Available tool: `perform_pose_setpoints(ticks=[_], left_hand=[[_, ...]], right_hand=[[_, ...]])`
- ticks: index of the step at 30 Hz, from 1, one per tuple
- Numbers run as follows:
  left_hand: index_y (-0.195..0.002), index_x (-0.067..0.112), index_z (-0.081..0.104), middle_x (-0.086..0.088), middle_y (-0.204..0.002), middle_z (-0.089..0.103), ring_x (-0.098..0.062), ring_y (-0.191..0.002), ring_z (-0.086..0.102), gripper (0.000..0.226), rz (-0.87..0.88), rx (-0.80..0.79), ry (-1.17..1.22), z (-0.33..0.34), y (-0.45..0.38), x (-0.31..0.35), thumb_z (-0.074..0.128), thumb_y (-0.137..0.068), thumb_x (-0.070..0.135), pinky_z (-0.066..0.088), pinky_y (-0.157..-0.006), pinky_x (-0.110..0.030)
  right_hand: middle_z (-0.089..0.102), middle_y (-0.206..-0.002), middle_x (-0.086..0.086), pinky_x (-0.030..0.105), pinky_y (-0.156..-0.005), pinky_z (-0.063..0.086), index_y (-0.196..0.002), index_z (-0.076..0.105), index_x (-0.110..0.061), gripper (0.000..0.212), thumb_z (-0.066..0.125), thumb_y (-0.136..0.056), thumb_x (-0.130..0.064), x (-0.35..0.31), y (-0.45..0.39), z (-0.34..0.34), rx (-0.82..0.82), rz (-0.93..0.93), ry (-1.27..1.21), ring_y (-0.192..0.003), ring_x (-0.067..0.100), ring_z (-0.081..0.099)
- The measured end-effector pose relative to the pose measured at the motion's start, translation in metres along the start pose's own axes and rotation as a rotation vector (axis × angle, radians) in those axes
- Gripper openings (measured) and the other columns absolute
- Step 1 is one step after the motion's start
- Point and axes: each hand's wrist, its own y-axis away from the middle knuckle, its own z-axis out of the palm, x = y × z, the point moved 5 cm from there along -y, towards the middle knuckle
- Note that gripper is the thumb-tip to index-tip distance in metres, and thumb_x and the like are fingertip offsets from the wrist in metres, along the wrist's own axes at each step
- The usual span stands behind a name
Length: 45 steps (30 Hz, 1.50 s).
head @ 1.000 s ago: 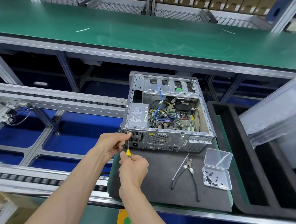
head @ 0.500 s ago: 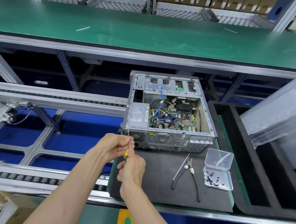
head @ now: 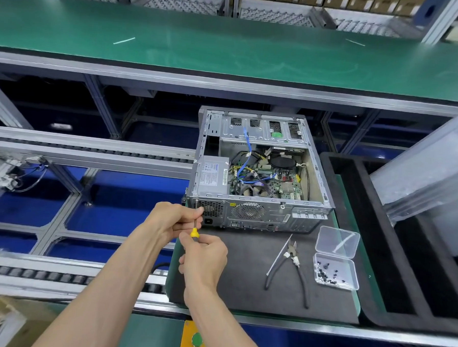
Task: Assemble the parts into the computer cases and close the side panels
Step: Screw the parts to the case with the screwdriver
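Driving a screw into the rear left corner of the computer case looks to be the step in hand: the right hand is curled around the yellow-handled screwdriver, and the left hand pinches its thin shaft just below the tip, steadying it against the back panel beside the power supply. The one case in view lies on its side on a dark mat, near the far edge, with its open side facing up and the board and cables inside exposed; no side panel is fitted yet. By my judgement, the next move calls for keeping the tip seated and square in the screw head while the right hand turns, since a tilt could let it slip. More screws would come from the clear plastic box, whose lid is flipped open; it holds a small scatter of dark screws, too small to count surely. One pair of pliers lies on the mat between the hands and the box. Counted: one case, one screwdriver, one pair of pliers, one box, two hands.
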Motion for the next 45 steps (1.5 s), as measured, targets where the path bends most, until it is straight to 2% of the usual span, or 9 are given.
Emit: perform_pose_setpoints(ticks=[5, 15, 19, 24, 28, 32, 35, 40, 45], left_hand=[[-0.082, -0.005, 0.076, -0.018, -0.082, 0.076, -0.021, -0.068, 0.075, 0.027, 0.031, 0.013, -0.022, -0.001, 0.001, -0.001, 0.091, -0.067, 0.011, 0.058, -0.053, -0.025], [-0.104, -0.007, 0.07, -0.015, -0.083, 0.075, -0.019, -0.062, 0.071, 0.02, 0.013, -0.152, 0.074, 0.009, 0.004, -0.007, 0.052, -0.094, -0.004, 0.055, -0.048, -0.028], [-0.09, -0.002, 0.074, -0.015, -0.086, 0.077, -0.02, -0.067, 0.074, 0.006, 0.002, -0.058, 0.03, 0.005, -0.001, -0.006, 0.069, -0.089, 0.001, 0.059, -0.056, -0.03], [-0.083, -0.004, 0.074, -0.018, -0.081, 0.076, -0.021, -0.064, 0.074, 0.025, -0.005, -0.032, 0.016, 0.0, -0.003, -0.002, 0.087, -0.068, 0.011, 0.058, -0.052, -0.028], [-0.082, -0.003, 0.076, -0.018, -0.082, 0.076, -0.021, -0.065, 0.074, 0.039, 0.019, -0.033, 0.007, -0.002, -0.001, -0.002, 0.091, -0.053, 0.019, 0.058, -0.054, -0.027], [-0.075, 0.005, 0.081, -0.013, -0.084, 0.076, -0.018, -0.07, 0.072, 0.018, 0.054, -0.075, -0.009, 0.0, -0.003, -0.01, 0.087, -0.073, 0.022, 0.058, -0.058, -0.027], [-0.096, 0.002, 0.079, -0.012, -0.092, 0.076, -0.016, -0.069, 0.071, 0.019, 0.031, -0.183, 0.036, 0.005, -0.003, -0.015, 0.065, -0.095, 0.015, 0.057, -0.056, -0.026], [-0.1, -0.004, 0.073, -0.019, -0.093, 0.076, -0.02, -0.067, 0.073, 0.014, 0.007, -0.14, 0.024, 0.002, -0.004, -0.011, 0.061, -0.093, 0.001, 0.053, -0.048, -0.026], [-0.086, -0.002, 0.077, -0.02, -0.09, 0.076, -0.025, -0.071, 0.075, 0.006, 0.003, -0.067, -0.019, -0.002, -0.007, -0.009, 0.076, -0.084, 0.003, 0.058, -0.054, -0.029]], right_hand=[[0.067, -0.053, 0.009, 0.032, -0.045, 0.052, -0.064, 0.068, -0.014, 0.021, 0.077, -0.082, -0.021, -0.006, 0.002, -0.002, 0.013, -0.033, 0.051, -0.039, 0.014, 0.056], [0.059, -0.051, 0.008, 0.02, -0.037, 0.023, -0.08, 0.058, -0.008, 0.04, 0.04, -0.107, -0.032, 0.005, -0.006, 0.002, -0.076, 0.221, -0.169, -0.037, 0.011, 0.034], [0.058, -0.054, 0.005, 0.022, -0.038, 0.029, -0.071, 0.06, -0.01, 0.04, 0.06, -0.096, -0.042, 0.006, -0.009, 0.0, -0.047, 0.228, -0.16, -0.04, 0.014, 0.041], [0.072, -0.076, 0.007, 0.039, -0.063, 0.055, -0.089, 0.065, -0.015, 0.026, 0.078, -0.074, -0.032, 0.001, -0.002, 0.0, -0.024, 0.079, -0.006, -0.06, 0.018, 0.063], [0.065, -0.052, 0.006, 0.029, -0.047, 0.051, -0.082, 0.069, -0.009, 0.017, 0.076, -0.084, -0.024, -0.002, 0.0, -0.001, -0.019, 0.029, 0.002, -0.041, 0.014, 0.055], [0.064, -0.055, 0.001, 0.03, -0.052, 0.047, -0.073, 0.069, -0.005, 0.028, 0.066, -0.094, -0.024, 0.001, -0.001, 0.001, -0.005, 0.039, 0.001, -0.044, 0.012, 0.053], [0.059, -0.056, -0.001, 0.03, -0.051, 0.039, -0.07, 0.062, -0.008, 0.036, 0.057, -0.1, -0.027, 0.005, -0.005, 0.002, -0.039, 0.101, -0.047, -0.047, 0.012, 0.045], [0.052, -0.05, 0.005, 0.02, -0.039, 0.019, -0.08, 0.058, -0.005, 0.04, 0.041, -0.108, -0.029, 0.011, -0.01, 0.007, -0.064, 0.364, -0.317, -0.038, 0.011, 0.031], [0.066, -0.066, 0.005, 0.03, -0.045, 0.045, -0.083, 0.064, -0.011, 0.033, 0.072, -0.086, -0.043, 0.011, -0.009, 0.0, -0.052, 0.194, -0.103, -0.051, 0.02, 0.055]])
